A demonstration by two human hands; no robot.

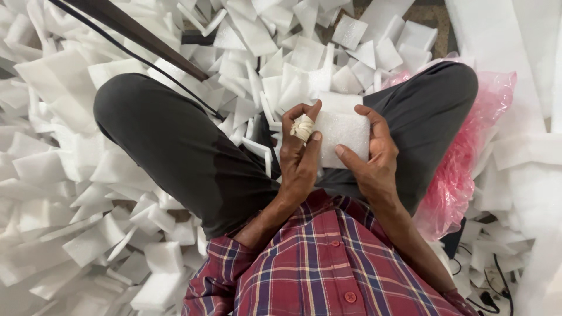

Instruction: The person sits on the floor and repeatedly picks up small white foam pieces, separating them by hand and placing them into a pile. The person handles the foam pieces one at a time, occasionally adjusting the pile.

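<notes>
White foam block (pixel 345 133) sits over my lap between both hands — my left hand (pixel 298 155), finger bandaged, pinches its near edge while my right hand (pixel 374 158) cups the far side, steadying it above the foam scraps (pixel 88 175).

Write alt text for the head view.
Both hands, left hand with a bandaged finger and right hand, hold a white foam block above the lap of a seated person, amid piled foam pieces and a pink bag.
</notes>
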